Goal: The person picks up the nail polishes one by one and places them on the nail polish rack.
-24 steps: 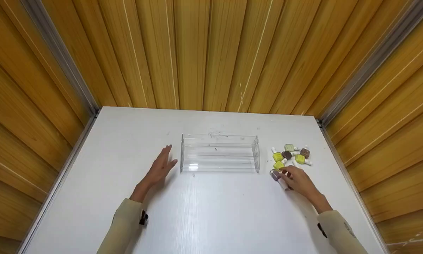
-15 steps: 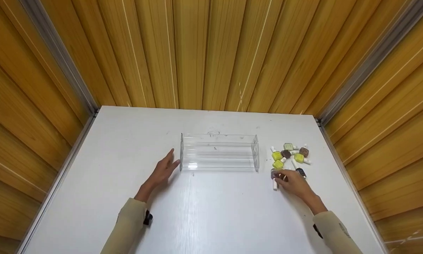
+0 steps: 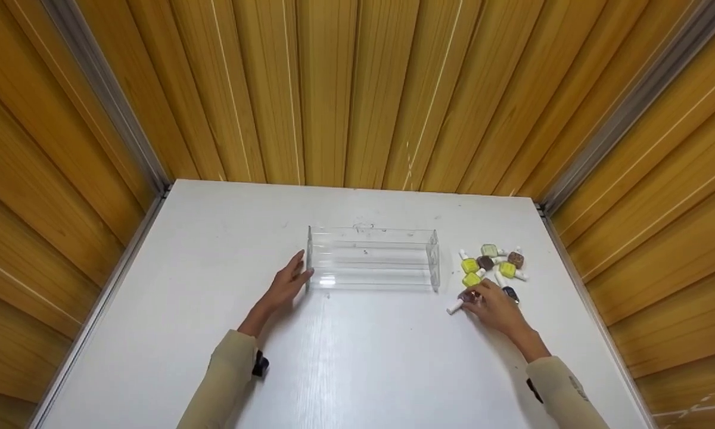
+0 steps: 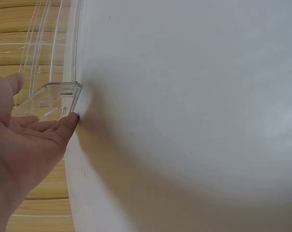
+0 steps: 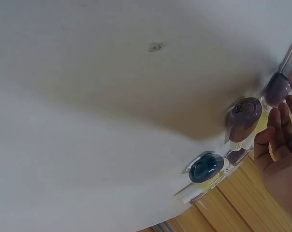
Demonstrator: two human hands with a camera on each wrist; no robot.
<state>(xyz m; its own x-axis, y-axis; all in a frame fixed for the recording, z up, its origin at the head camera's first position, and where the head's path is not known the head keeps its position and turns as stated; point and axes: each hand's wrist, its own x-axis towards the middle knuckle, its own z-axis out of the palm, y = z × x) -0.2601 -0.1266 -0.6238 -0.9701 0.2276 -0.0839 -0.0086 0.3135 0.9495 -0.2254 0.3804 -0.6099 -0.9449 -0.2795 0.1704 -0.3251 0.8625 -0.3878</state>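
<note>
My left hand (image 3: 287, 285) touches the left end of a clear acrylic rack (image 3: 369, 288), its fingers fairly straight along the end panel. In the left wrist view the fingertips (image 4: 71, 121) are right at the panel's lower corner. My right hand (image 3: 493, 305) pinches a purple nail polish bottle (image 5: 277, 90) with a white cap (image 3: 454, 306) that points toward the lower left. Its fingers hide part of the bottle in the head view. Just beyond that hand lie several more nail polish bottles, among them a yellow one (image 3: 471, 279) and a dark blue one (image 5: 206, 167).
Behind the right hand, the loose bottles lie in a cluster, with a pale green one (image 3: 488, 250) and a brown one (image 3: 516, 258) at its back. The white table (image 3: 357, 363) ends at wood-look panels (image 3: 345, 95) at the back and sides.
My left hand has moved right and come up to the rack's end. My right hand has turned the purple bottle so its cap swings from lower right to lower left; the dark blue bottle is uncovered.
</note>
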